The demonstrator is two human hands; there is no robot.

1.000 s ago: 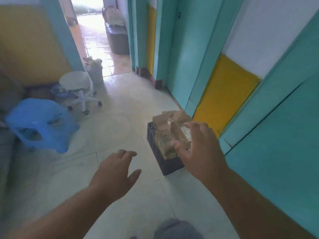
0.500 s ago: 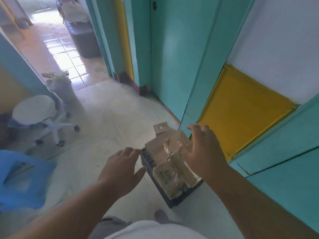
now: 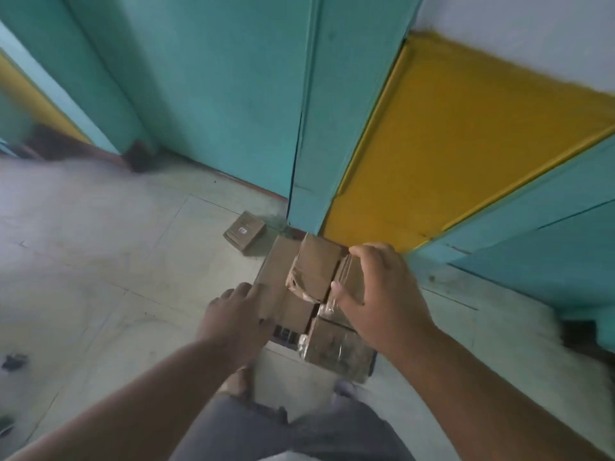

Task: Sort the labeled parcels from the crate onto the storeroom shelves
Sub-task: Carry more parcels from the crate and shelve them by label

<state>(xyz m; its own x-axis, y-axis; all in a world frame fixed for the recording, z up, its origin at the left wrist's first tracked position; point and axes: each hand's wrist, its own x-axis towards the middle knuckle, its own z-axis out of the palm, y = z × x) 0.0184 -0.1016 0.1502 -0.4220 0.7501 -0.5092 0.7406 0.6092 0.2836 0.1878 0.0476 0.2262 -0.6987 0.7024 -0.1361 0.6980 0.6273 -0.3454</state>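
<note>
A person looks down at a dark crate (image 3: 283,334) packed with brown cardboard parcels, standing on a pale tiled floor (image 3: 100,277) by a teal and yellow wall (image 3: 449,134). The right hand (image 3: 379,294) grips a parcel (image 3: 351,277) at the crate's right side, fingers curled over its far edge and thumb pressed on its near face. The left hand (image 3: 233,314) rests on the left parcel (image 3: 276,277), fingers straight and together. One flat parcel (image 3: 244,230) lies on the floor just beyond the crate.
</note>
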